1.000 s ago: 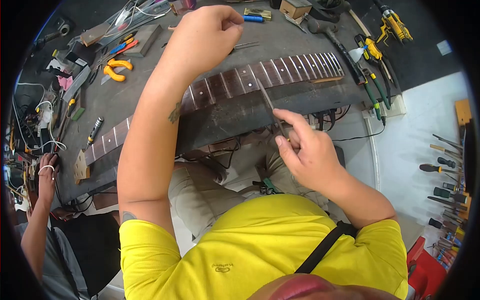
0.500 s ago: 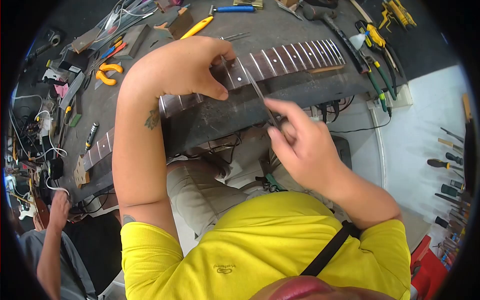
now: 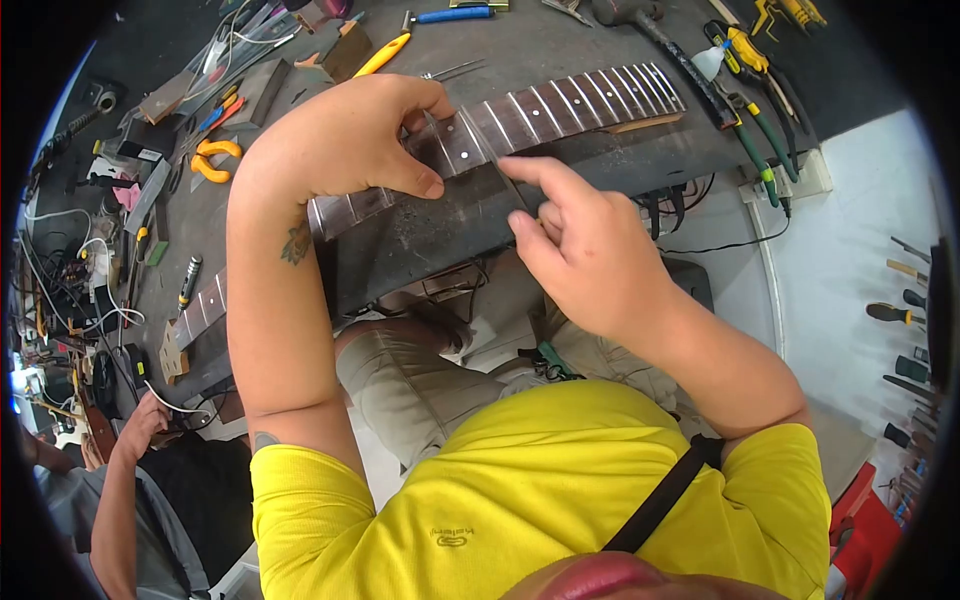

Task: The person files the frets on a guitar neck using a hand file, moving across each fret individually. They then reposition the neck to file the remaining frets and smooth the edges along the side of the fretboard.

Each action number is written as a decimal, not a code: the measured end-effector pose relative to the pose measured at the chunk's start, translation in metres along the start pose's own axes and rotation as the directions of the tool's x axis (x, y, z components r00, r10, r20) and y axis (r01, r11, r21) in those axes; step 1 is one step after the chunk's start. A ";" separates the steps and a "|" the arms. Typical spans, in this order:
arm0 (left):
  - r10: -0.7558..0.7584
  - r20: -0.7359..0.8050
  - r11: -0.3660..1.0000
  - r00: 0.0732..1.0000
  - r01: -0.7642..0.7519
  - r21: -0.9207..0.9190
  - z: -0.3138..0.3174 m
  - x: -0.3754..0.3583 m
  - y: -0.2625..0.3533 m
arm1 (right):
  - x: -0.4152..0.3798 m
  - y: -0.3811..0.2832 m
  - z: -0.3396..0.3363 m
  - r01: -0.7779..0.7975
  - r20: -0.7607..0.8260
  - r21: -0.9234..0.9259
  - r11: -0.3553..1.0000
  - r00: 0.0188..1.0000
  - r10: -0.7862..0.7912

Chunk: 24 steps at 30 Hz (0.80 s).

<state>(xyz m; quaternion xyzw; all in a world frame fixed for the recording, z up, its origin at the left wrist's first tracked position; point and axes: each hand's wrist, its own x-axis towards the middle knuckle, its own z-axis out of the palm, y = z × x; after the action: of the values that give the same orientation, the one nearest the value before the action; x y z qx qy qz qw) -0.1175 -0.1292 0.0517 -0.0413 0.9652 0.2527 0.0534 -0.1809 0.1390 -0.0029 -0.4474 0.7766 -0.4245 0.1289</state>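
Note:
A guitar neck (image 3: pixel 545 108) with a dark fretboard, metal frets and pale dot inlays lies slantwise along the workbench. My left hand (image 3: pixel 385 135) wraps over it near the middle, thumb on the near edge and fingers at the far side, partly hidden. In my right hand (image 3: pixel 580 235) is a slim metal file (image 3: pixel 512 185), pinched between thumb and fingers. Motion blurs the file where it crosses the fretboard just right of my left hand, so its exact contact with a fret cannot be made out.
A hammer (image 3: pixel 665 45) and green-handled pliers (image 3: pixel 755 150) lie to the right. Orange-handled pliers (image 3: pixel 213 160), a screwdriver (image 3: pixel 190 280) and a yellow-handled tool (image 3: pixel 383 55) are left and behind. Another person's hand (image 3: pixel 145 425) is at lower left. Tools hang on the right wall.
My right hand and the file have moved forward and left, closer to the neck. My left hand keeps its hold. The whole view has shifted slightly.

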 end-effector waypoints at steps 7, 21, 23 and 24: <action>-0.040 0.038 0.999 0.999 0.039 0.009 -0.003 0.000 0.008 | -0.013 0.001 -0.008 0.034 0.040 -0.026 0.999 0.999 -0.033; 0.007 0.017 1.000 1.000 -0.008 0.010 -0.005 0.000 0.006 | 0.016 0.000 -0.004 -0.043 0.045 0.078 0.996 0.998 0.040; 0.037 0.056 0.999 0.998 -0.036 -0.026 -0.005 0.002 0.001 | 0.011 0.001 -0.004 -0.035 0.023 0.078 0.996 0.999 0.033; 0.038 0.050 0.999 0.998 -0.037 -0.022 -0.006 0.002 0.001 | -0.004 -0.001 -0.009 -0.028 0.021 0.075 0.997 0.999 0.026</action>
<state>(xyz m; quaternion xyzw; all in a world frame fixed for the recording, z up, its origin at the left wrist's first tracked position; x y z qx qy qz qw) -0.1198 -0.1316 0.0571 -0.0173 0.9615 0.2647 0.0724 -0.1830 0.1475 0.0030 -0.4357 0.7646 -0.4474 0.1591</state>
